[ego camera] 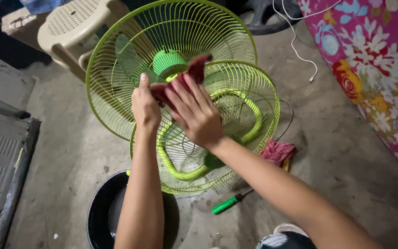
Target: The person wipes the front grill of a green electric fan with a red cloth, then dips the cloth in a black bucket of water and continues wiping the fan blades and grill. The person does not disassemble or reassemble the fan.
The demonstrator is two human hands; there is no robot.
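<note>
The concrete floor [337,152] lies open to the right of the fan parts, bounded at the far right by a flowered cloth [378,55]; on the left a grey grooved board [1,161] hems the space in, and a beige plastic stool [77,27] stands behind. Two lime-green fan grilles sit in the middle: the rear grille [116,83] upright with the hub, the front grille [249,110] leaning just before it. Both forearms reach forward over a black basin [100,212]. The left hand [145,108] grips one end of a dark red rag [194,69], thumb up, fingers closed around it. The right hand [196,113] lies over the rag with fingers spread long. The rag's middle is hidden under that hand. A green-handled screwdriver [229,203] lies on the floor near a second red rag [278,151], partly covered by the forearm.
</note>
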